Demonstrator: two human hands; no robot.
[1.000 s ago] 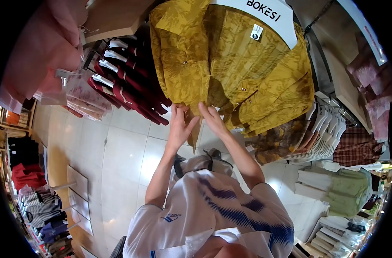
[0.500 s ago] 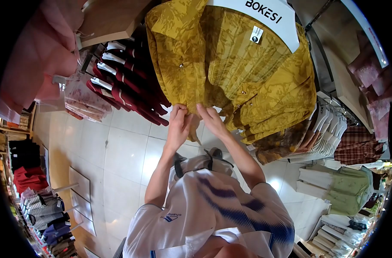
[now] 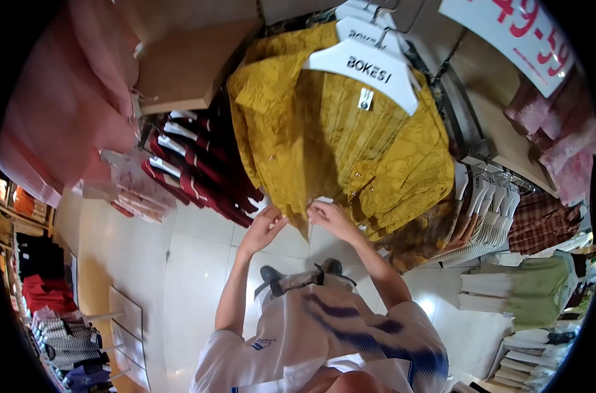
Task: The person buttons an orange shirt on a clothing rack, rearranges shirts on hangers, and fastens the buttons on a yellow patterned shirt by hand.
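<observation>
A mustard-yellow patterned shirt (image 3: 271, 124) with snap buttons hangs open at the front from a white BOKESI hanger (image 3: 370, 71). Its left-hand front panel falls to a pointed corner between my two hands. My left hand (image 3: 264, 229) is at the hem on the left of that corner, fingers loosely bent and apart, with no cloth visible in them. On the other side, my right hand (image 3: 334, 219) has its fingers curled together at the panel's edge and appears to pinch the cloth there. The fingertips are partly blurred.
Dark red garments (image 3: 193, 173) hang close on the left, beside a wooden shelf (image 3: 180, 72). More hangers with striped and plaid shirts (image 3: 540, 219) line the right. A price sign (image 3: 517, 36) is at the upper right. Pale tiles (image 3: 199, 268) cover the floor.
The view has tilted up, bringing the hanger hook and sign into sight. Both hands sit lower in view. My left hand has loosened from the shirt's front edge, and the panel's corner hangs down.
</observation>
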